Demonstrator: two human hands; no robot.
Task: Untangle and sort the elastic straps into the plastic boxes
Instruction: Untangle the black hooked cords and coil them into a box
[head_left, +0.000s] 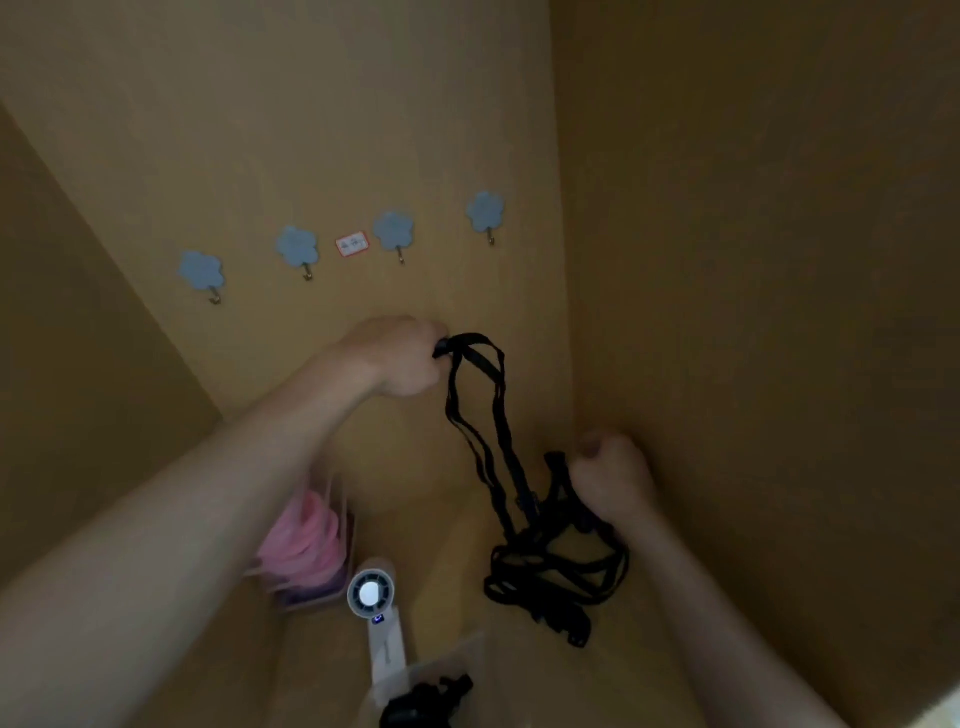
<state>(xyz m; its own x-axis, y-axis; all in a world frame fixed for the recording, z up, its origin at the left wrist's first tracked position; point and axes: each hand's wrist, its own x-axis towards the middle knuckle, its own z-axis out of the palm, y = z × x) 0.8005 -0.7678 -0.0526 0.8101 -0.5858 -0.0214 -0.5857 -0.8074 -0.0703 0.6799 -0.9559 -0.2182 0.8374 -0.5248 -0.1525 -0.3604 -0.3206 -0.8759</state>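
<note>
Lifting one black strap high, the fingers of the left hand clamped on its end, the person steadies the tangle on the tabletop with the right hand, fingers curled round it, apparently to pull it free.

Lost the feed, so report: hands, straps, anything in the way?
Left hand raised, gripping black strap end. Right hand clenched on strap tangle, not yet freed. White fan beside it, not touching.
</note>
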